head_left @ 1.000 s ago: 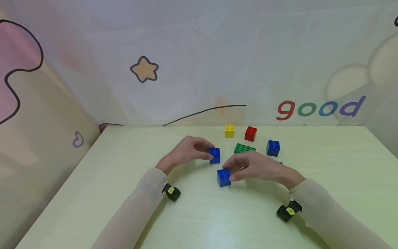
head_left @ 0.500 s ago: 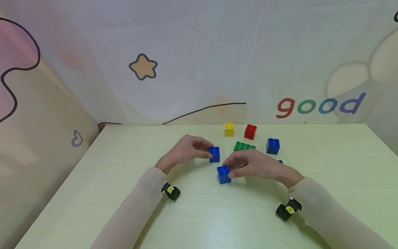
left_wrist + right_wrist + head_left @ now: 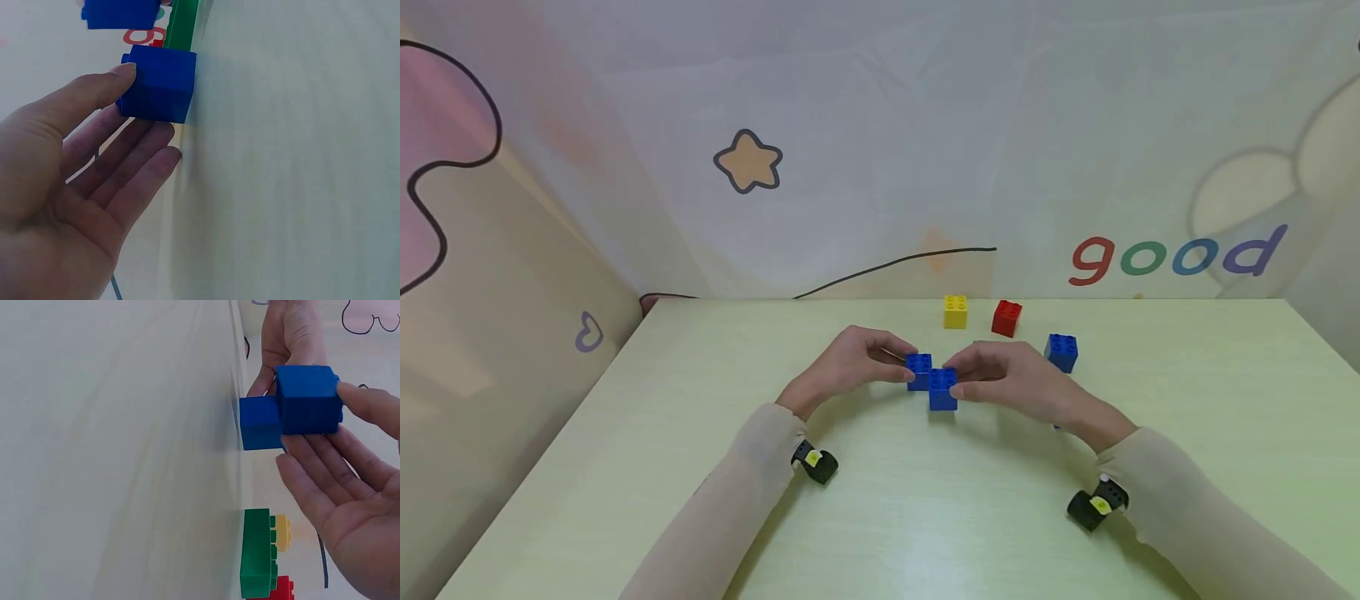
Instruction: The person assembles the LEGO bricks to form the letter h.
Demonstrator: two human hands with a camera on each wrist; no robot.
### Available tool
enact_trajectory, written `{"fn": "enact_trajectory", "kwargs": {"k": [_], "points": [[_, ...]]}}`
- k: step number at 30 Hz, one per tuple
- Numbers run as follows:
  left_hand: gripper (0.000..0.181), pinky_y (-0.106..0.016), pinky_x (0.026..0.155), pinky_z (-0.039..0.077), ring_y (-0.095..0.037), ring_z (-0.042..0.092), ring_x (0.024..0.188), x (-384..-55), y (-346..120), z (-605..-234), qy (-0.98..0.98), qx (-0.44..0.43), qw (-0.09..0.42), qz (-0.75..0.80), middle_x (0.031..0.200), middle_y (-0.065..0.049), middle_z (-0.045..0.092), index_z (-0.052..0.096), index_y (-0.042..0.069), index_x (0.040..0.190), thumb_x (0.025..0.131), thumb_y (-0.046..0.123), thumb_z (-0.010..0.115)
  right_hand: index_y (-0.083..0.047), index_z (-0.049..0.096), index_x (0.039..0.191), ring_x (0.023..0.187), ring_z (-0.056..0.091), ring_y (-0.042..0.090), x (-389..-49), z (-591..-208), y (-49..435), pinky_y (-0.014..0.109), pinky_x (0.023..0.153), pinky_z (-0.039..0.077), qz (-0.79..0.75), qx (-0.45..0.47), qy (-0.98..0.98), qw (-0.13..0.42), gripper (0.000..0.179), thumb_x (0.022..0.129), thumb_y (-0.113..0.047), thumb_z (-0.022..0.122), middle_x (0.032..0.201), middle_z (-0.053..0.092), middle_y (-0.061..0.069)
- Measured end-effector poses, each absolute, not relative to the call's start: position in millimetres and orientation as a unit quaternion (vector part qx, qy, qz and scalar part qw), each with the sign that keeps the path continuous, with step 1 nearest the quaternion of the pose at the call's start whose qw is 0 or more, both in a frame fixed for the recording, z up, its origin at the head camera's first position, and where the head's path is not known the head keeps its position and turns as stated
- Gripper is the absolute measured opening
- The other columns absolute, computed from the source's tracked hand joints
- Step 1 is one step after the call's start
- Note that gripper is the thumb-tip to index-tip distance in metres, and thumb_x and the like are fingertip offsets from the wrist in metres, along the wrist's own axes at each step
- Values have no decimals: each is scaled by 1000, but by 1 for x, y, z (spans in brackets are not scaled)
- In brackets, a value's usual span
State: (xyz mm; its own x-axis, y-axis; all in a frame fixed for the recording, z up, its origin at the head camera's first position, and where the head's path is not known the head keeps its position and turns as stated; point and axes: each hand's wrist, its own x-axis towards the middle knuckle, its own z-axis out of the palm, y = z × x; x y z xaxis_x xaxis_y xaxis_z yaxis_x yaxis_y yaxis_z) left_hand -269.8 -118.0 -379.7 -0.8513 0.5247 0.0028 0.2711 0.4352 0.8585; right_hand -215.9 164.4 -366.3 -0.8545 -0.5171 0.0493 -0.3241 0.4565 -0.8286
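In the head view my left hand [image 3: 857, 362] pinches a blue block [image 3: 917, 372] between thumb and fingers. The left wrist view shows this block [image 3: 159, 84] low, near the pale tabletop. My right hand [image 3: 1011, 379] grips a second blue block [image 3: 942, 392], in front of and slightly right of the first. From the right wrist, the second block [image 3: 309, 403] appears raised off the table, overlapping the first one [image 3: 259, 425]. Whether the two blocks touch cannot be told. A long green block [image 3: 255, 550] is hidden behind the right hand in the head view.
At the back of the table [image 3: 737, 350] stand a yellow block [image 3: 955, 312] and a red block [image 3: 1006, 318]. Farther right is another blue block [image 3: 1062, 353]. A sliver of one more blue block [image 3: 1057, 427] shows under the right wrist. A printed cloth hangs behind.
My right hand has lifted its blue block and carried it away from me, closer to the left hand's block. It now covers the green block. The left hand has stayed in place.
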Motion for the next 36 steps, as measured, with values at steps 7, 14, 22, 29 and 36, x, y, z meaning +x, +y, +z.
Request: {"fn": "enact_trajectory", "kwargs": {"k": [7,14,22,29,36], "points": [[35,-35,95,58,-19,74,103,-268,-119,-380,837,235,131,476,116,-4,77,77,6,127,94,16,84,-8,71,135,116,71,28,-218,-362,158,46,97,59,-478,-218,850,46,38,101,-25,76,123,75,7],[35,-35,97,58,-18,74,105,-267,-119,-382,839,227,133,477,116,-4,77,75,7,127,94,15,84,-6,68,138,118,70,29,-223,-356,150,46,99,58,-498,-204,842,29,42,101,-25,76,126,74,10],[37,-36,97,58,-18,73,106,-268,-118,-381,837,226,134,480,114,-3,77,74,7,128,94,16,85,-5,67,136,119,70,30,-230,-354,147,47,99,58,-510,-180,841,16,42,100,-24,77,128,73,12],[37,-35,96,58,-18,73,106,-270,-119,-383,836,228,133,482,114,-3,77,74,6,128,94,17,85,-7,68,135,118,71,28,-234,-356,145,46,97,59,-514,-177,839,13,41,99,-25,79,126,74,10],[39,-35,97,58,-20,73,107,-268,-119,-382,830,230,135,489,115,-5,77,73,3,129,94,15,84,-8,69,135,118,70,27,-238,-358,140,47,98,58,-524,-171,834,23,42,99,-28,79,125,74,9]]}}
